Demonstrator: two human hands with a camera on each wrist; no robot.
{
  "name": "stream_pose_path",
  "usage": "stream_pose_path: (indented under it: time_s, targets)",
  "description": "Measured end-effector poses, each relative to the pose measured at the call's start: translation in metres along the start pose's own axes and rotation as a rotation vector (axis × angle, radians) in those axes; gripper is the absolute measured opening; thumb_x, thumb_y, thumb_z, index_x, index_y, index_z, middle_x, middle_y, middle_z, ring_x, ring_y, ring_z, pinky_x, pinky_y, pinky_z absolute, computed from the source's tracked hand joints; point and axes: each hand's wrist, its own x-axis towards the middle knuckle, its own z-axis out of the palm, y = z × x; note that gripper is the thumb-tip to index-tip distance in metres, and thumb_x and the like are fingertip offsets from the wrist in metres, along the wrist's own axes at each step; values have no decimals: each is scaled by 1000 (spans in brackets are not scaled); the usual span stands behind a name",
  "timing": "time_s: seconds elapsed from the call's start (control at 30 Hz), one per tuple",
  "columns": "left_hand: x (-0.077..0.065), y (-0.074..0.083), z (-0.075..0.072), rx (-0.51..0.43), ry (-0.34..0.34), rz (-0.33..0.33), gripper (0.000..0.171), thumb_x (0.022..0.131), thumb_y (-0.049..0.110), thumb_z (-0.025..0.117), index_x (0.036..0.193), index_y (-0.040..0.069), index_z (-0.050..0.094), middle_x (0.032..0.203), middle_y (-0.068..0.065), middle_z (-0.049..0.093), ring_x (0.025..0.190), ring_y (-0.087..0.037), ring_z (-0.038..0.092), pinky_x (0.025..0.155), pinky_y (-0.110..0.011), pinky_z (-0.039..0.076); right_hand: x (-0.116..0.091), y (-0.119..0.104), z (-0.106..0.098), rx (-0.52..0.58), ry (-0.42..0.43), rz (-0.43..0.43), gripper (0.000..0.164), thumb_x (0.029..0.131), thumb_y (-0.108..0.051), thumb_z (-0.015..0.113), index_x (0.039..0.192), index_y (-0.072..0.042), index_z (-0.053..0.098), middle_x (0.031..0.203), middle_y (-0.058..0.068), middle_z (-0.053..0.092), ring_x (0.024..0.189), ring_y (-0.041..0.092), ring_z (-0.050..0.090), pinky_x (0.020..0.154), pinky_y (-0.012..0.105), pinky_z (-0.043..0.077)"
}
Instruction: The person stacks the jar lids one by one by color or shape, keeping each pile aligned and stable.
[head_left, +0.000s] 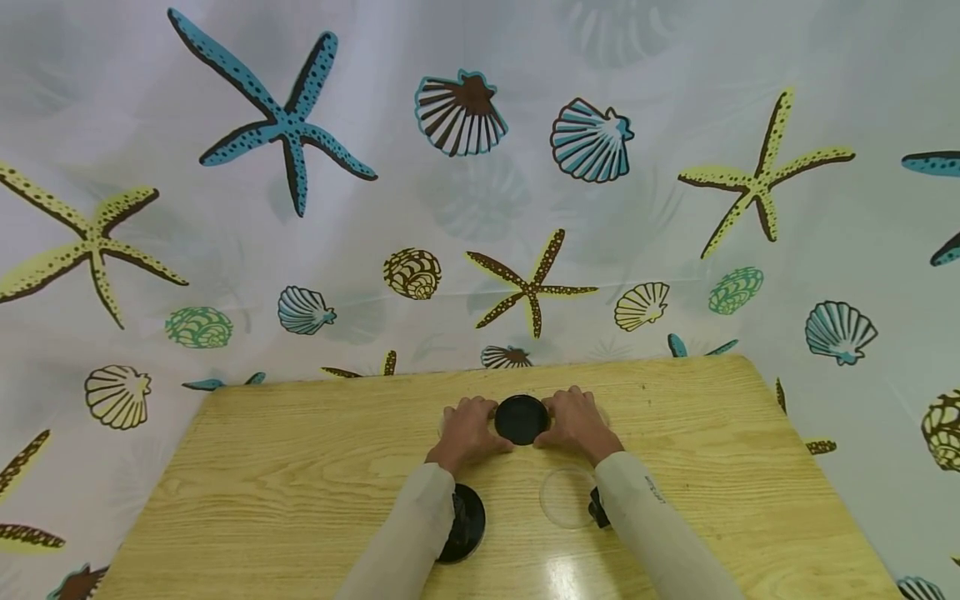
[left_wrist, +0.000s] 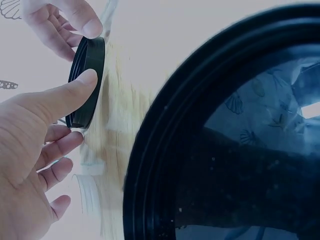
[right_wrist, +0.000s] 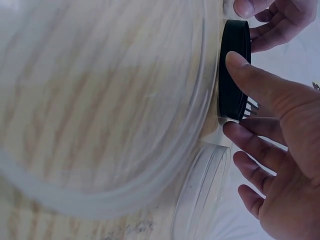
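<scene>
Both hands hold a small black round lid [head_left: 522, 419] from opposite sides, near the back of the table. My left hand [head_left: 468, 427] pinches its left edge, the thumb [left_wrist: 82, 87] on the near side and fingertips low at the rim. My right hand [head_left: 577, 423] grips the right edge in the same way, its thumb [right_wrist: 240, 65] against the near side. In the right wrist view the lid stands close over the tabletop, and the other fingers are loosely spread. A larger black round lid [head_left: 471, 525] lies below the left forearm, partly hidden by the sleeve.
A large clear round dish [head_left: 566, 498] lies beside the right forearm. Small clear dishes show behind the hands, one near the right hand [right_wrist: 200, 190] and one near the left [left_wrist: 87, 197]. The wooden table [head_left: 300, 467] ends at a patterned cloth [head_left: 450, 200].
</scene>
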Motion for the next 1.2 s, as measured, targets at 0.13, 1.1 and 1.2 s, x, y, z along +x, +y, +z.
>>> stream_pose_path:
  time_s: [0.13, 1.1, 1.2]
  targets:
    - [2, 0, 2, -5, 6, -2, 57, 70, 43, 82, 114, 10, 65, 99, -4, 61, 93, -24, 53, 82, -47, 35, 0, 1, 2, 20, 2, -2, 65, 70, -41, 82, 124, -10, 64, 93, 5, 67, 85, 23, 49, 85, 43, 36]
    - [-2, 5, 0, -106, 37, 17, 40, 73, 35, 81, 100, 9, 69, 86, -4, 60, 77, -22, 46, 73, -42, 28, -3, -3, -1, 42, -12, 10, 66, 71, -40, 82, 126, -8, 62, 95, 5, 67, 88, 23, 50, 87, 44, 37]
    - [-2, 5, 0, -99, 37, 18, 38, 73, 36, 81, 97, 9, 68, 82, -2, 57, 76, -21, 44, 73, -42, 26, -2, -4, -2, 40, -2, 3, 65, 71, -39, 82, 125, -7, 63, 93, 5, 68, 88, 24, 51, 86, 44, 38]
